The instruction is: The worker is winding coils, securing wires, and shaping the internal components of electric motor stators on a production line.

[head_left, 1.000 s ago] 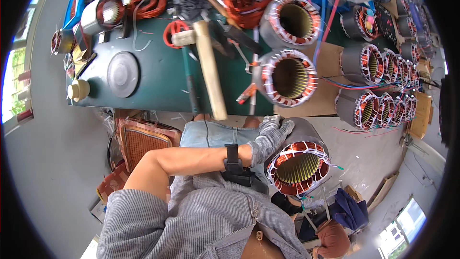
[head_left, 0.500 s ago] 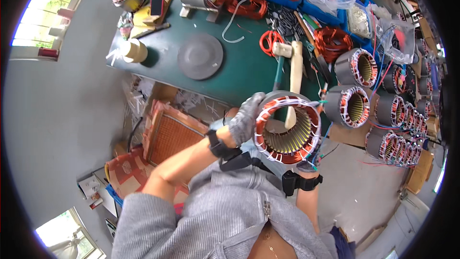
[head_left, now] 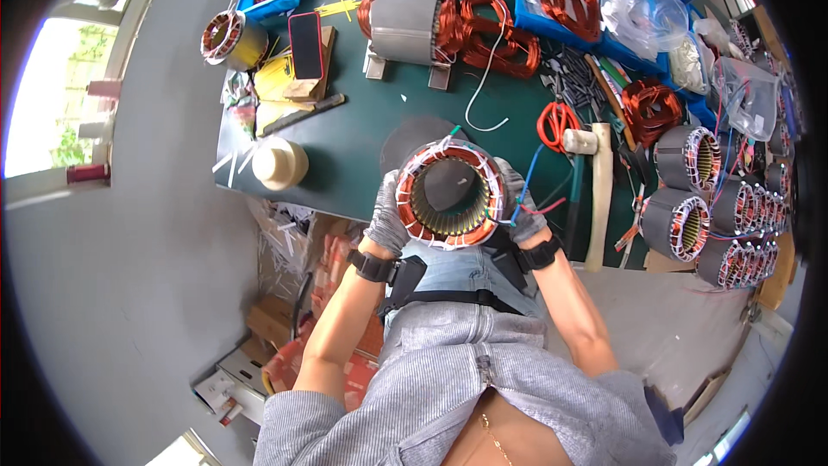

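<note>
Ring with copper wire [head_left: 453,224] sat gripped between our left hand [head_left: 387,214] and right hand [head_left: 522,203]. We saw pale hammer [head_left: 601,194] on green table [head_left: 341,147].

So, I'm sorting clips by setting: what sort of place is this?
Probably a motor-winding workshop, judging by the held stator, the copper coils and the mallet on the green bench.

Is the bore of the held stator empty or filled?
Empty: the grey disc beyond shows through the stator, held between left hand and right hand.
</note>
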Demonstrator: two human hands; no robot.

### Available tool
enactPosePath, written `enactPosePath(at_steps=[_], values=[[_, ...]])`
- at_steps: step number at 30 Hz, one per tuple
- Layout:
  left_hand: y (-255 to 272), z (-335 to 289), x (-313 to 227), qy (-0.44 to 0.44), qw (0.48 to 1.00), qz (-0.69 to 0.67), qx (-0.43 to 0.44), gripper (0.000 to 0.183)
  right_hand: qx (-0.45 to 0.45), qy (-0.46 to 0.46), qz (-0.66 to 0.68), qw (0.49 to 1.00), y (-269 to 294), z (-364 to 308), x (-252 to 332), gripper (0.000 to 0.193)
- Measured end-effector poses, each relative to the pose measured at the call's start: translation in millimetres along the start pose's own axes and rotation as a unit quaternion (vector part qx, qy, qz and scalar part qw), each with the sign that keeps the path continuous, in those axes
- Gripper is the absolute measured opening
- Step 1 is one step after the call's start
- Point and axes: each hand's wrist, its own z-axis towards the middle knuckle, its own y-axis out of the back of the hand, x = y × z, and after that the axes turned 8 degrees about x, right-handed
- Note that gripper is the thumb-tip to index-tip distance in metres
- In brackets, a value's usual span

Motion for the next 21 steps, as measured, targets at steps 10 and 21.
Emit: enactPosePath(at_steps=[10,21], values=[[84.7,55.9,-34.9,0.113,0.946,-0.273,0.137,0.052,-0.069,0.015,-0.046,0.996,-50.5,102.5,-34.0,0.013],[80.9,-23.5,-98.7,-0.013,0.954,0.294,-0.057,0.034,0.044,-0.299,-0.560,0.771,35.7,-90.2,-71.3,0.017]])
